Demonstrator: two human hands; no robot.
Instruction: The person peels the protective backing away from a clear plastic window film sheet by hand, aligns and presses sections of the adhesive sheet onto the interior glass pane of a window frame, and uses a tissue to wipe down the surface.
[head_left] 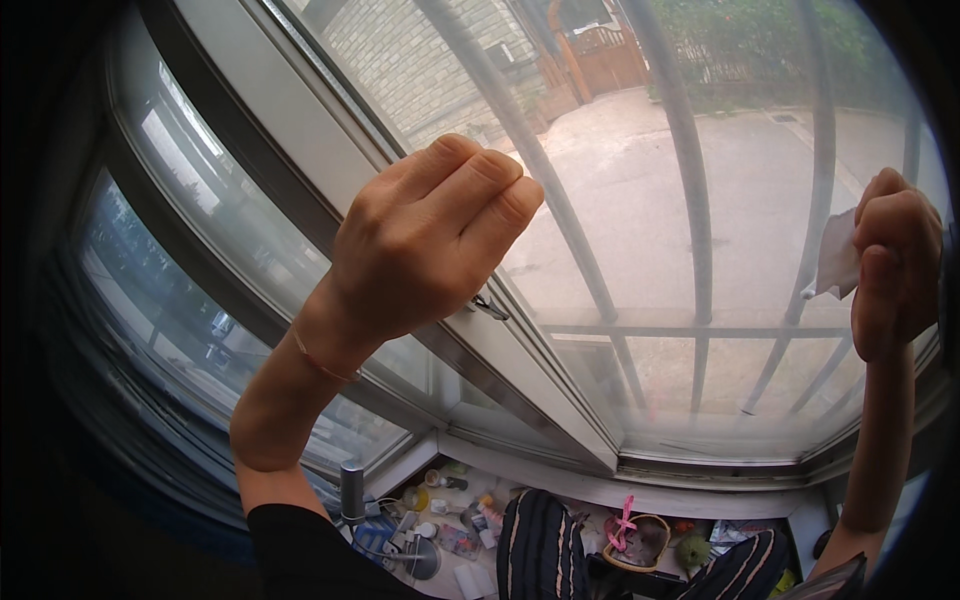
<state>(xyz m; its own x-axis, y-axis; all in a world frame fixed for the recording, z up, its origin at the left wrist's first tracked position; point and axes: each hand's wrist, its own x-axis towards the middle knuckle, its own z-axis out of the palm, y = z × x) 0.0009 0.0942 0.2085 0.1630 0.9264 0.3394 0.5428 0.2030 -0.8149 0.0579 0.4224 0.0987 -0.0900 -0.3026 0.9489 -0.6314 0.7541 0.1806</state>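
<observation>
Two bare hands raised against a window, seen from the head camera. Left hand (430,235): fingers curled over, knuckles toward the camera, closed on a small dark metal window latch (488,306) that sits on the white sliding window frame (520,370); only the tip of the latch shows beneath the palm. A thin pink cord bracelet (322,362) circles the left wrist. Right hand (897,262): at the far right edge, fingers closed, pinching a crumpled white paper tissue (836,258) held against or just beside the glass pane (650,230); contact with the glass cannot be told. Beyond the pane: curved white metal security bars (694,190), a paved courtyard (740,150) and a grey brick wall (420,60). Near, below the sill: a cluttered white ledge (600,493) with small bottles and a small woven basket with a pink ribbon (635,538).
</observation>
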